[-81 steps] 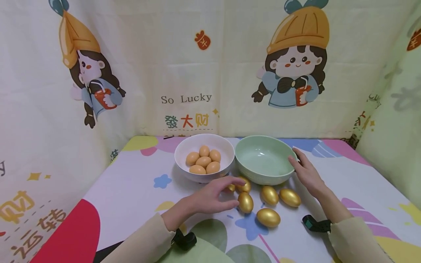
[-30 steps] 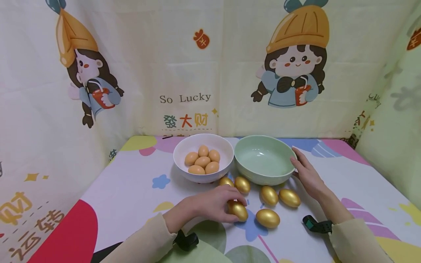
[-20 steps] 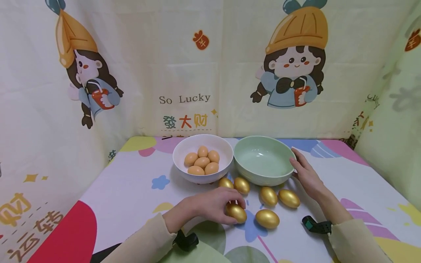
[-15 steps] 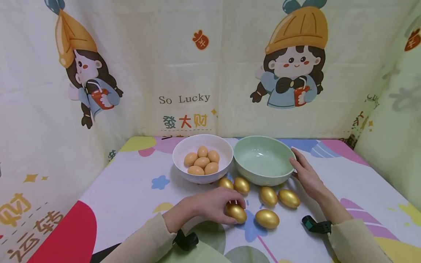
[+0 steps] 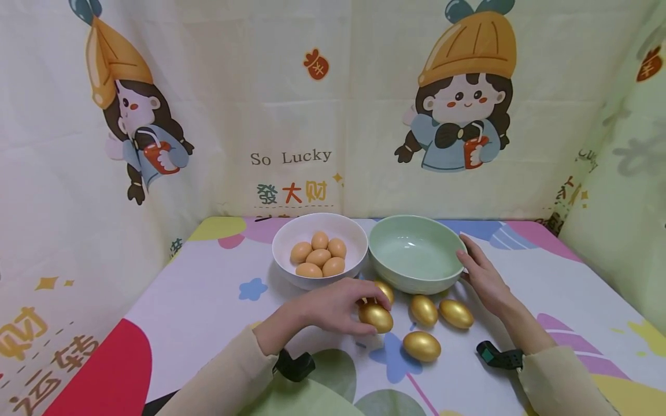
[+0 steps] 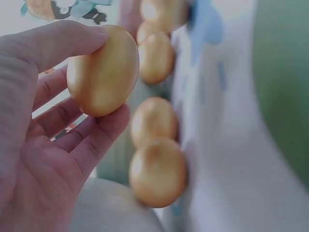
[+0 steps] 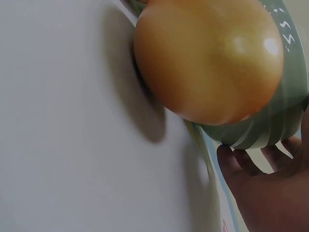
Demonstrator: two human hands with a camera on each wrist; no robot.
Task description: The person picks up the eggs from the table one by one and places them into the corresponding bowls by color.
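Observation:
My left hand (image 5: pixel 333 307) pinches a golden egg (image 5: pixel 376 319) between thumb and fingers, lifted over the table in front of the bowls. The left wrist view shows this egg (image 6: pixel 104 72) held at the fingertips, other golden eggs (image 6: pixel 158 173) beyond it. At the right, my right hand (image 5: pixel 487 283) grips the side of a pale green bowl (image 5: pixel 418 257), thumb at the rim and fingers round the outer wall. Near the bowl lie more golden eggs: one (image 5: pixel 424 311) in front, one (image 5: pixel 456 314) to its right, one (image 5: pixel 421 346) nearer me, and one (image 5: pixel 385 292) partly behind my left hand.
A white bowl (image 5: pixel 283 261) holding several brown eggs (image 5: pixel 318 257) stands just left of the green bowl. Both are towards the back of the patterned table (image 5: pixel 208 300). A printed curtain (image 5: pixel 364 115) hangs behind and along the sides.
My left hand first came down onto a golden egg and drew it nearer me. It has since lifted that egg up and forward. My right hand has stayed on the green bowl.

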